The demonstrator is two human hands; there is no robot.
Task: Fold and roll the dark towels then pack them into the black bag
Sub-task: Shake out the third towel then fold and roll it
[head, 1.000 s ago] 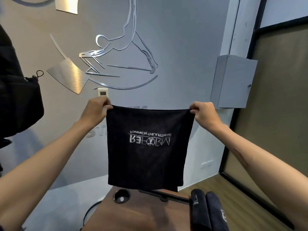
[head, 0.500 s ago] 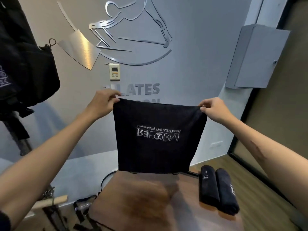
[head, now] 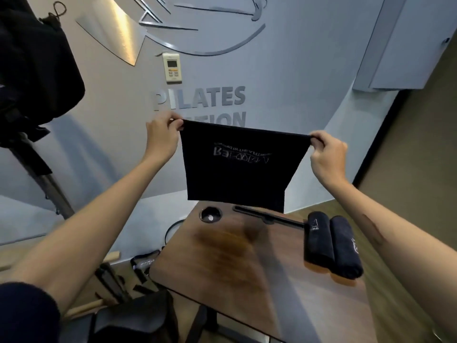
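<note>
Two hands, the left hand [head: 162,134] and right hand [head: 327,154], pinch the top corners of a dark towel [head: 237,169] hanging above the wooden table [head: 222,263], near two rolled towels [head: 331,246].

Bare tabletop [head: 222,263] left of rolled towels [head: 331,246]

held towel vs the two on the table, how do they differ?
The held towel hangs spread flat in the air, pinched at its top corners by the left hand and right hand; the rolled towels lie as tight cylinders side by side on the wooden table. The held one's printed logo shows upside down. All are dark, with pale print.
</note>
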